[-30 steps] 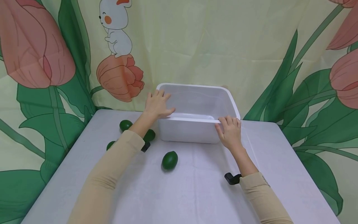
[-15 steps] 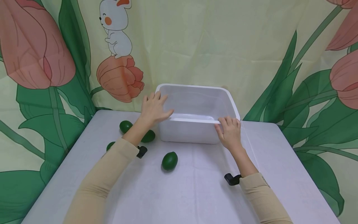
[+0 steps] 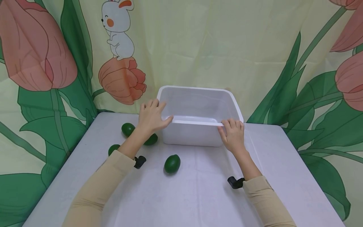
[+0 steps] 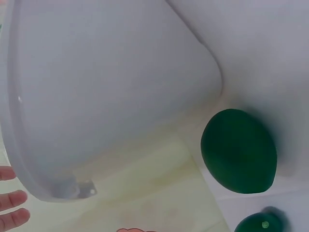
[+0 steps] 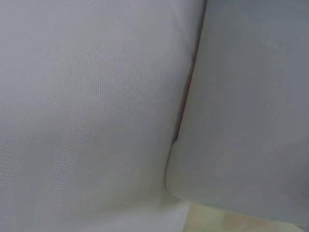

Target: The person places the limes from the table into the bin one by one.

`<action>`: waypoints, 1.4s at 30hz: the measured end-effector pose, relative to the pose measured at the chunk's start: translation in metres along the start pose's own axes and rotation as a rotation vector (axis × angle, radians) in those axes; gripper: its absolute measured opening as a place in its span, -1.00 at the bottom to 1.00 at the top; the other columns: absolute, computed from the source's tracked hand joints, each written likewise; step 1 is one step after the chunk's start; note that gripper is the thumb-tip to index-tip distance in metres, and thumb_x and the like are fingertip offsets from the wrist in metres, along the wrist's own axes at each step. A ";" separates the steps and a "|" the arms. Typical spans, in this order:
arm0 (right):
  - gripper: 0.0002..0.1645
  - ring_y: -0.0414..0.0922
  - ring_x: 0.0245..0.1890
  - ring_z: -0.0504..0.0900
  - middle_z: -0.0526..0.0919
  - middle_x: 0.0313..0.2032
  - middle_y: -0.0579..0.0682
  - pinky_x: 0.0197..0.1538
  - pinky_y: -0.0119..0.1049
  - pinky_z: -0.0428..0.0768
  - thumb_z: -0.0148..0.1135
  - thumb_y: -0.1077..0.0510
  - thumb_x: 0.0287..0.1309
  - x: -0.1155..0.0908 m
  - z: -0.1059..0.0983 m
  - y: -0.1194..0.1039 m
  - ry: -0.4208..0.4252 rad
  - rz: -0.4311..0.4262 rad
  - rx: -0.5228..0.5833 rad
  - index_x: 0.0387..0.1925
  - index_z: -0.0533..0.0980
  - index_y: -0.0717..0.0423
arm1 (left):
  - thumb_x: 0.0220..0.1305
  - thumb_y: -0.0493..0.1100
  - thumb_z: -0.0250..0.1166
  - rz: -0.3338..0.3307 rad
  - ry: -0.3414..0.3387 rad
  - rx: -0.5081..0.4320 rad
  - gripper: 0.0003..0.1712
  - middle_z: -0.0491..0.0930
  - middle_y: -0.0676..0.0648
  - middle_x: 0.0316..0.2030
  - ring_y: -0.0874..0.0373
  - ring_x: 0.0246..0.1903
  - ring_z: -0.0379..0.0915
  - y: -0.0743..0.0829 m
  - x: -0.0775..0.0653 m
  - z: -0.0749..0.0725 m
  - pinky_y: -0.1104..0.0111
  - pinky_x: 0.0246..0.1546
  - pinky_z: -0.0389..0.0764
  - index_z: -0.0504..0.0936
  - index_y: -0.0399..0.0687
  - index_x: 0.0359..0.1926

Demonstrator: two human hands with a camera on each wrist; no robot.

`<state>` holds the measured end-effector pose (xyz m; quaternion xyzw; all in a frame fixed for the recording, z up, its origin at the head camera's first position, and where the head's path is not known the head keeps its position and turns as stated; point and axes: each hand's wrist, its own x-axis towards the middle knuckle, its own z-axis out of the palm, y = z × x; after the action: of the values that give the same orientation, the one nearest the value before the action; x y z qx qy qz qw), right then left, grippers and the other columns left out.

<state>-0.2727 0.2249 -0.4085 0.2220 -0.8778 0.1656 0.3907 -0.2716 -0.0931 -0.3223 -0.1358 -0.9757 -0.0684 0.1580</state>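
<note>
A white plastic bin (image 3: 193,134) stands at the back of the table. My left hand (image 3: 151,117) is at its left front corner, fingers spread and thumb stretched toward the rim; the left wrist view shows only fingertips (image 4: 13,199) beside the bin's rim. At the right front corner, my right hand (image 3: 233,135) grips the rim, fingers over the top and thumb on the front wall. One dark green avocado (image 3: 172,164) lies in front of the bin. More avocados lie left of it: one (image 3: 151,139) beside the bin, others (image 3: 128,129) partly behind my left arm.
A white cloth (image 3: 204,195) covers the table. Behind it hangs a curtain (image 3: 193,44) printed with tulips and a rabbit, close to the bin's back. A black wrist camera mount (image 3: 236,182) sticks out from my right wrist, another (image 3: 140,162) from my left.
My left hand has come off the bin's left front rim, moving left and toward me. The right hand keeps its place on the rim. Bin and avocados have stayed put.
</note>
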 end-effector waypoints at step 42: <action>-0.29 0.14 -0.25 0.27 0.40 -0.31 0.18 -0.04 0.09 0.13 -0.39 -0.31 0.30 -0.001 0.003 0.001 0.002 0.009 -0.001 -0.22 0.42 0.21 | 0.03 0.29 0.12 -0.002 0.061 -0.052 -0.33 0.36 -0.11 -0.14 -0.03 -0.15 0.22 0.013 -0.080 0.029 0.07 -0.11 0.22 0.46 -0.03 0.05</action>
<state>-0.2746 0.2241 -0.4110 0.2178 -0.8785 0.1670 0.3910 -0.2031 -0.0946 -0.3742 -0.1369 -0.9684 -0.0979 0.1842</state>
